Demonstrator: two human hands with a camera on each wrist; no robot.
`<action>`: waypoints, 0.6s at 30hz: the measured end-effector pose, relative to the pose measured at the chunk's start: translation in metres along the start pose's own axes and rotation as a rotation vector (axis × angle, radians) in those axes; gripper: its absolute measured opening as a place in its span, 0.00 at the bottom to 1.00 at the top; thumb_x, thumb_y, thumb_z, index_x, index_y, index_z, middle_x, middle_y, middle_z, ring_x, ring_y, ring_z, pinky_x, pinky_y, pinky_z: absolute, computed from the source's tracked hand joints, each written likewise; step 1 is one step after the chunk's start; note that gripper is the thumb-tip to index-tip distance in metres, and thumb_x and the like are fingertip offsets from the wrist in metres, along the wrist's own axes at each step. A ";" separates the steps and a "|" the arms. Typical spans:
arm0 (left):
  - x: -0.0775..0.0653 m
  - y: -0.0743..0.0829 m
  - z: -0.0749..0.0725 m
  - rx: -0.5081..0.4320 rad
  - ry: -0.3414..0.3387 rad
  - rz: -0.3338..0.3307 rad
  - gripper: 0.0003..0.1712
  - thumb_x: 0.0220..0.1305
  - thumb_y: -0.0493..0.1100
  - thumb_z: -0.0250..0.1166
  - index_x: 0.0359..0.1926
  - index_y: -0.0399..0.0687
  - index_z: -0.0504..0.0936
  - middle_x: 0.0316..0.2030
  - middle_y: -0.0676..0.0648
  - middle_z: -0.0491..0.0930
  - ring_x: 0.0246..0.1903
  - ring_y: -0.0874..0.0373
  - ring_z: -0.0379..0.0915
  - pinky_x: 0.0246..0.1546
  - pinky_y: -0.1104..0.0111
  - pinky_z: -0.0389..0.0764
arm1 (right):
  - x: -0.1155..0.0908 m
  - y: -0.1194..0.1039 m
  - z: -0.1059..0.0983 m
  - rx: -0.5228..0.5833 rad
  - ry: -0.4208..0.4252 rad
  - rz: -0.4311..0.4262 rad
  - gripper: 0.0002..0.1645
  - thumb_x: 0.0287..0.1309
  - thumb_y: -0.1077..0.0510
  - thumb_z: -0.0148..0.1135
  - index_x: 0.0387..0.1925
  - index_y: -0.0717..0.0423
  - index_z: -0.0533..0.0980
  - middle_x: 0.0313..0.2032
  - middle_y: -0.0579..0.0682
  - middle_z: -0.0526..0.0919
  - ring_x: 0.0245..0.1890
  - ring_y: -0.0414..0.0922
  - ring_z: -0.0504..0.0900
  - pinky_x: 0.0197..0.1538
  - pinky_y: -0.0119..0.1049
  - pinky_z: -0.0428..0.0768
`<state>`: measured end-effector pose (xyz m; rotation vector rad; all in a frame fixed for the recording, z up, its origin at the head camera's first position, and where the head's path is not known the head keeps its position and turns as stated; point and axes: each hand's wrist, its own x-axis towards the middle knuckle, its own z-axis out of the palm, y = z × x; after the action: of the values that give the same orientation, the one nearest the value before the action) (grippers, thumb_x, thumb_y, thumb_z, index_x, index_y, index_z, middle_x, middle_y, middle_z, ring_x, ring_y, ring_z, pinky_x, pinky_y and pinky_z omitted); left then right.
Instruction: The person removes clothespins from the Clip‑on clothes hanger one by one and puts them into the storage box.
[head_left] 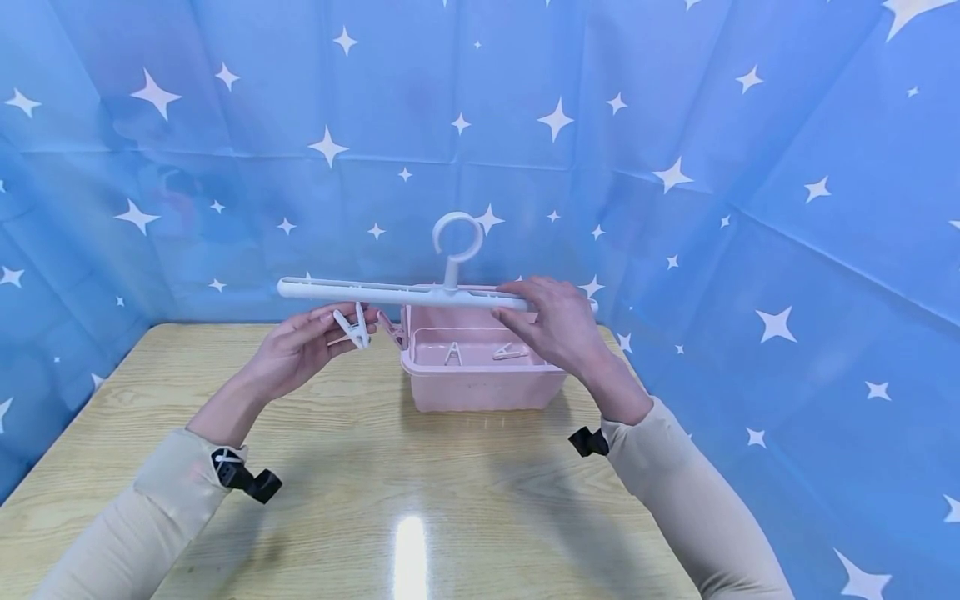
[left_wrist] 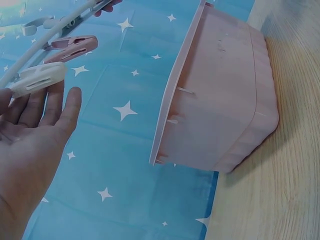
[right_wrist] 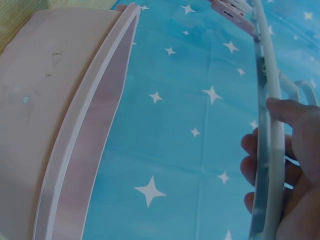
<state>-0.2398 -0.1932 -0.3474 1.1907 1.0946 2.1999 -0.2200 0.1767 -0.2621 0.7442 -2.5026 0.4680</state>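
Note:
A white clip hanger (head_left: 360,292) with a round open hook (head_left: 457,236) is held level above the front of the table. Toward its right end, my right hand (head_left: 558,325) grips the bar, thumb on the near side and fingers behind, as the right wrist view shows. Below the left part of the bar, my left hand (head_left: 300,346) holds a white clothespin (head_left: 354,327) between thumb and fingers. A pink clothespin (left_wrist: 72,47) hangs from the bar just beyond it. Whether the white clothespin is fastened to the bar I cannot tell.
Behind and below the hanger, a pink plastic basket (head_left: 483,390) stands on the wooden table (head_left: 337,500). Inside it lie white clothespins (head_left: 510,352). A blue cloth with white stars (head_left: 405,100) hangs behind and at both sides.

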 end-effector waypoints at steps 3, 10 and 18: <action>0.000 0.000 0.001 0.004 0.013 0.002 0.26 0.82 0.36 0.32 0.66 0.36 0.71 0.65 0.41 0.76 0.66 0.53 0.72 0.66 0.63 0.73 | 0.000 0.000 -0.001 -0.003 0.000 0.002 0.21 0.62 0.44 0.67 0.54 0.48 0.83 0.46 0.51 0.88 0.46 0.50 0.84 0.49 0.49 0.79; -0.003 0.001 0.005 0.061 0.066 -0.002 0.24 0.82 0.39 0.35 0.64 0.39 0.74 0.62 0.44 0.77 0.63 0.56 0.75 0.65 0.66 0.73 | -0.001 -0.001 -0.001 0.001 0.000 0.001 0.21 0.62 0.45 0.67 0.53 0.48 0.83 0.46 0.51 0.88 0.46 0.51 0.84 0.50 0.49 0.78; -0.004 0.001 0.009 0.171 0.167 -0.011 0.20 0.81 0.38 0.38 0.60 0.40 0.74 0.57 0.47 0.77 0.59 0.60 0.76 0.61 0.68 0.76 | -0.002 -0.002 -0.001 0.005 0.012 -0.015 0.21 0.61 0.45 0.67 0.53 0.49 0.83 0.46 0.51 0.88 0.47 0.51 0.84 0.50 0.49 0.78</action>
<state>-0.2298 -0.1924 -0.3457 1.0801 1.3774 2.2678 -0.2171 0.1770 -0.2623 0.7599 -2.4834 0.4726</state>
